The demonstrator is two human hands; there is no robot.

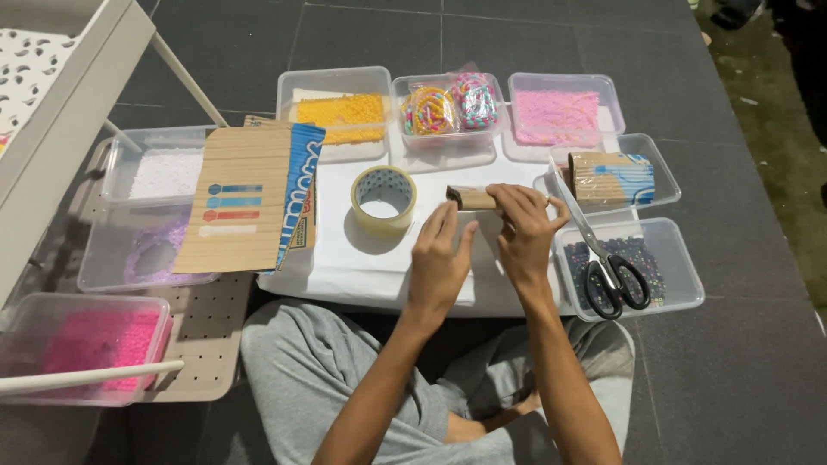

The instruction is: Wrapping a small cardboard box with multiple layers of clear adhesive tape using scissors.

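Note:
My right hand grips a small brown cardboard roll above a white paper sheet. Beside it, my left hand is held upright with its fingers straight, the fingertips close to the roll; whether they touch it I cannot tell. A roll of clear tape lies on the sheet just left of the hands. Black-handled scissors rest across a clear tub of dark beads to the right.
Clear tubs ring the sheet: yellow beads, coiled bead strings, pink beads, white beads, a cardboard roll in a tub, bright pink beads. A flat cardboard piece lies at left. A white shelf stands far left.

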